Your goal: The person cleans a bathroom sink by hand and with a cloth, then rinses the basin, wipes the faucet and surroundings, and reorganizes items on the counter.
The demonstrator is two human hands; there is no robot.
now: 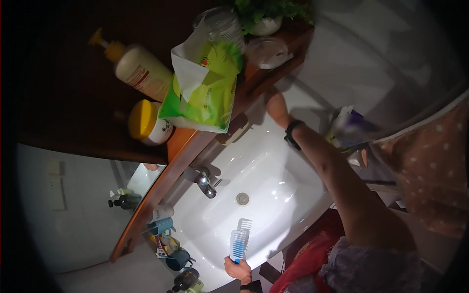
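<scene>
Over the near side of the white sink (215, 234), my left hand (238, 268) is closed around the handle of a blue and whitish comb (237, 245). A grey toothed shape lies just past the comb on the basin; whether it is a shadow or a second comb I cannot tell. My right arm, with a dark watch (293, 135) on the wrist, stretches across the sink's right side. At its end my right hand (277, 108) reaches beside the wooden shelf's (305, 41) edge, its fingers hidden in shadow.
A chrome faucet (204, 183) rises at the basin's back. Above, the shelf carries a pump bottle (141, 71), a yellow-lidded jar (142, 119), green wipes packs (210, 97) and a plant (268, 14). Blue cups (178, 260) and dark bottles (185, 280) line the sink's left.
</scene>
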